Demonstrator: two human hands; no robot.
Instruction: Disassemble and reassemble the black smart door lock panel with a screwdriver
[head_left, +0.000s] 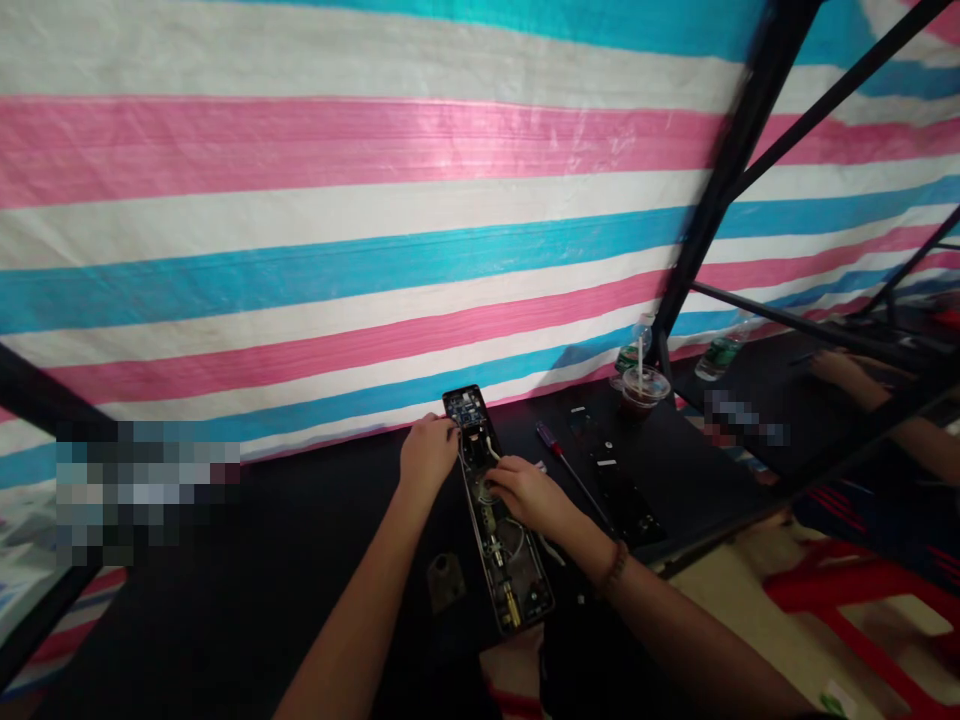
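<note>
A long, narrow black device housing (pixel 495 530) lies open on the black table, its far end pointing away from me. Inside it are a blue circuit board (pixel 466 408) at the far end, pale wires and brass-coloured fittings (pixel 511 604) at the near end. My left hand (pixel 430 455) is at the housing's left edge beside the board, fingers bent together; what they pinch is too small to name. My right hand (pixel 525 490) reaches over the middle from the right, its closed fingertips at a round metal part and a pale wire. Whatever is between those fingertips is hidden.
A screwdriver (pixel 574 472) and a long black cover (pixel 626 500) lie right of the housing. A small flat plate (pixel 447 582) sits to its left. Farther right stand a lidded cup with a straw (pixel 645 388) and bottles. Another person's arm (pixel 862 385) rests at the right table.
</note>
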